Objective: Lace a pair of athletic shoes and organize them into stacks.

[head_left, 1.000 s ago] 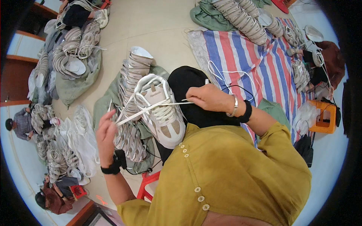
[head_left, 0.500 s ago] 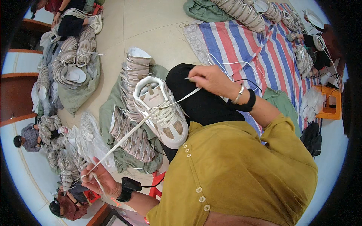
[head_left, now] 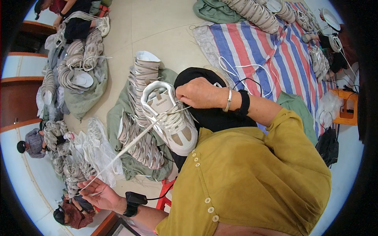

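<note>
A white and beige sneaker (head_left: 171,120) rests on my lap, toe toward me. A white shoelace (head_left: 126,147) runs taut from its eyelets down to the lower left. My left hand (head_left: 98,193) is stretched far out at the lower left and pinches the lace's end. My right hand (head_left: 201,93), with a silver bangle and a black wrist strap, sits at the shoe's upper eyelets and grips the lace's other part there.
A row of matching sneakers (head_left: 143,114) lies on green cloth (head_left: 118,118) just left of my lap. More shoe piles (head_left: 75,67) sit at the far left and along the striped mat (head_left: 271,47) at the top right. Other people sit at the left edge. An orange stool (head_left: 346,108) stands at the right.
My left hand has swung from beside the shoe far out to the lower left, drawing the lace long and taut. My right hand stayed at the eyelets.
</note>
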Available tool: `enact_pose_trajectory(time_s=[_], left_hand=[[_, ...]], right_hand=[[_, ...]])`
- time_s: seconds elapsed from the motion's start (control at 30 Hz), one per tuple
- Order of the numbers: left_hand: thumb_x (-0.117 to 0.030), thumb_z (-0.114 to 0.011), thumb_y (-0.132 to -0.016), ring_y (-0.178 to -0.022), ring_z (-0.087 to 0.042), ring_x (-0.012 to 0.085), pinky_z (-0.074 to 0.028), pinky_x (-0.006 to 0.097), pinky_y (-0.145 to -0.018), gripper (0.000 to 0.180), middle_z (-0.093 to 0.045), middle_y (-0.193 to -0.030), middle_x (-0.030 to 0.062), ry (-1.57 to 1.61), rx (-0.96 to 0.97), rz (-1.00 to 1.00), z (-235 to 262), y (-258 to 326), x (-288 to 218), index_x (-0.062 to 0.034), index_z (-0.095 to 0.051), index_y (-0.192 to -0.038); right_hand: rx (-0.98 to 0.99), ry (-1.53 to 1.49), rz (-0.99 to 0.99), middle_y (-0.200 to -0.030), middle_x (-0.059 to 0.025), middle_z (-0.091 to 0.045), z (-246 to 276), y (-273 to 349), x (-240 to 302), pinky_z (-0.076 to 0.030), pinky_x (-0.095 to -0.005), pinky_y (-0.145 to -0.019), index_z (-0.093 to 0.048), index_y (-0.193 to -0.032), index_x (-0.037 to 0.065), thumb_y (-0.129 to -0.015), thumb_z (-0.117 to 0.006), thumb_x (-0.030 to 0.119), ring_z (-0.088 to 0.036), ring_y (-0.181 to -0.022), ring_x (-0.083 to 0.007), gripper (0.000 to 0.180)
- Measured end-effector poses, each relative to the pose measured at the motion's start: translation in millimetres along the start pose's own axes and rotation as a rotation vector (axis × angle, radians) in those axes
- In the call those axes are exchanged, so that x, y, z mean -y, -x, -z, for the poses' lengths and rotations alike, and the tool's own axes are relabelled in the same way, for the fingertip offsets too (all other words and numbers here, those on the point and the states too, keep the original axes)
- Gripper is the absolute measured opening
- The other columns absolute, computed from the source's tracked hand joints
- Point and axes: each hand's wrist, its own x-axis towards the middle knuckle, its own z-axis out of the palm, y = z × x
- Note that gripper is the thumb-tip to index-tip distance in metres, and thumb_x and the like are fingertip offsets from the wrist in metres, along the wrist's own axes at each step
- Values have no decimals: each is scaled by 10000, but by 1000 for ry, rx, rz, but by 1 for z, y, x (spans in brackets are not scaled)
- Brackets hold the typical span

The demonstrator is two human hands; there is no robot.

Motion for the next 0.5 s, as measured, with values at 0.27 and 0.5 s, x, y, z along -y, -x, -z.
enact_pose_trajectory(time_s=[0.27,0.5], left_hand=[[-143,-501,-927,-1044,-553,247,-367,437,-1020,354,-556,-1239,161,-109,-211,-142,11,3,-4,48,-517,-1224],[-45,-469,-927,-894,-569,222,-480,344,-839,308,-571,-1098,160,-116,-416,-213,36,8,-14,37,-505,-1222]], right_hand=[[-12,-39,-81,-686,-130,-616,-2,-2,1,-467,-429,-601,-595,-787,71,-808,-576,155,-612,-672,-332,89],[92,141,-85,-682,-124,-598,-4,-5,17,-469,-407,-596,-585,-802,64,-829,-575,157,-608,-664,-322,97]])
